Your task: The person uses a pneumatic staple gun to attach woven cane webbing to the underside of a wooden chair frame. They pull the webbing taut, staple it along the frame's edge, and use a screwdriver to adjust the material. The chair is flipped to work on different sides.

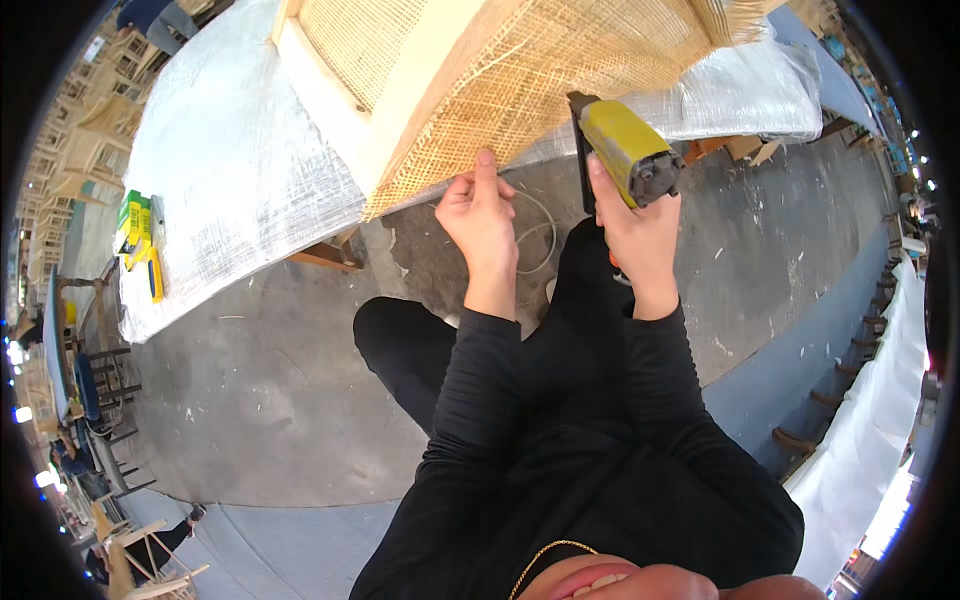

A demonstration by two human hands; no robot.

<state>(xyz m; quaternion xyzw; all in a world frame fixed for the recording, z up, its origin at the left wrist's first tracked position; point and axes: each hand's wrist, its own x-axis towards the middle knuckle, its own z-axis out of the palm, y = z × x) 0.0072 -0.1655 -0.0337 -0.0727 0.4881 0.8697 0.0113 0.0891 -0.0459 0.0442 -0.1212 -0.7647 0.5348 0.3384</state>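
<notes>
A pale wooden frame (pixel 432 75) with woven cane webbing (pixel 540 70) over it rests tilted on the plastic-wrapped table. My left hand (pixel 485 225) pinches the webbing's near edge, thumb on top and fingers curled below. In my right hand (pixel 640 240) is a yellow and black pneumatic staple gun (pixel 625 140), gripped by its handle. The gun's nose overlaps the webbing's lower edge to the right of my left hand; whether they touch I cannot tell. Frayed strands hang from the webbing at the upper right.
Clear plastic covers the table (pixel 230 190). On its left end lie a yellow utility knife (pixel 153 272) and a green and yellow box (pixel 133 220). A thin pale hose (pixel 548 235) curves over the grey floor. Stacked chair frames (pixel 60 170) and another person (pixel 165 18) are farther off.
</notes>
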